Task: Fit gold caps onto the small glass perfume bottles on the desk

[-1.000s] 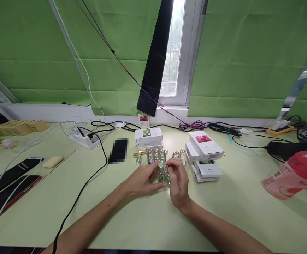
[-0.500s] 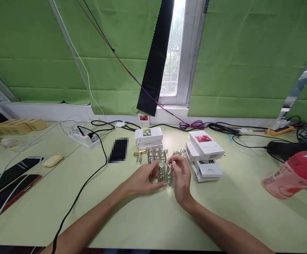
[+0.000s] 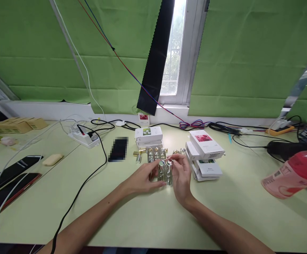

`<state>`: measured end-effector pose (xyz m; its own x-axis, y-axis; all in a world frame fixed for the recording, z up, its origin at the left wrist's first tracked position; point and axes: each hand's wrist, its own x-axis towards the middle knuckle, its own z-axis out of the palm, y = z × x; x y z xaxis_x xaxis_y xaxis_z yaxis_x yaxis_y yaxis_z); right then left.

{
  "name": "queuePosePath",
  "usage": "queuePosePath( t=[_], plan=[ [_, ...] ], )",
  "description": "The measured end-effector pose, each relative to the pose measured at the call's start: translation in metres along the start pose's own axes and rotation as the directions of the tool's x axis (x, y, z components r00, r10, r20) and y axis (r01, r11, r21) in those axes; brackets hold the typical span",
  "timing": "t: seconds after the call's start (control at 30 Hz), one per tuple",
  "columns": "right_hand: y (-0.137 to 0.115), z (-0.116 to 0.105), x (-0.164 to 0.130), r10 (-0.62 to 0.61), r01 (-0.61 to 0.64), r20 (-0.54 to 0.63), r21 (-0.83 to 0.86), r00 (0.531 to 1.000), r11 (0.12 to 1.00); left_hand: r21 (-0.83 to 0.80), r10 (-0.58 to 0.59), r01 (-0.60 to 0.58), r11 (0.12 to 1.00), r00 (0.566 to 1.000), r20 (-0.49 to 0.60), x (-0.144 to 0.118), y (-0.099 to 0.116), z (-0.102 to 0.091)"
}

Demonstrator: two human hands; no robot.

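Note:
Two small clear glass bottles stand upright side by side between my hands. The left glass bottle (image 3: 161, 173) has a pale greenish top, and my left hand (image 3: 144, 178) curls around its side, thumb in front. My right hand (image 3: 181, 180) closes on the right glass bottle (image 3: 168, 173), with fingertips at its silvery top. Just behind stand several more glass bottles (image 3: 156, 154) in a row, partly hidden by my left hand. Behind my right hand are two further bottles (image 3: 182, 151). Gold and silver caps (image 3: 138, 158) lie to the left of the row.
White boxes are stacked behind the bottles (image 3: 149, 132) and at right (image 3: 207, 146). A dark phone-like slab (image 3: 118, 149) lies left of them. A black cable (image 3: 89, 180) crosses the table by my left forearm. A pink bottle (image 3: 288, 176) is at far right.
Both hands stay in nearly the same place around the two bottles. My right fingertips have shifted slightly, and more of the right bottle's silvery top shows now.

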<state>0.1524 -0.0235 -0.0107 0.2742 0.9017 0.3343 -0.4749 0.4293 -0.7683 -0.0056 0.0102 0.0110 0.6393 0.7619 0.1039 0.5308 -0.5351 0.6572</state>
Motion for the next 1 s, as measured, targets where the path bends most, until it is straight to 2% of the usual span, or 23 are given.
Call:
queuePosePath(
  t=[0.2, 1.0],
  plan=[
    [-0.002, 0.000, 0.001, 0.021, -0.021, 0.007, 0.025, 1.000, 0.999, 0.001, 0.019, -0.019, 1.000, 0.999, -0.047, 0.004, -0.006, 0.006],
    [-0.001, 0.000, 0.000, -0.003, 0.005, 0.023, -0.110, 1.000, 0.994, 0.020, -0.006, 0.009, 1.000, 0.988, -0.152, 0.006, -0.011, 0.019]
  ],
)
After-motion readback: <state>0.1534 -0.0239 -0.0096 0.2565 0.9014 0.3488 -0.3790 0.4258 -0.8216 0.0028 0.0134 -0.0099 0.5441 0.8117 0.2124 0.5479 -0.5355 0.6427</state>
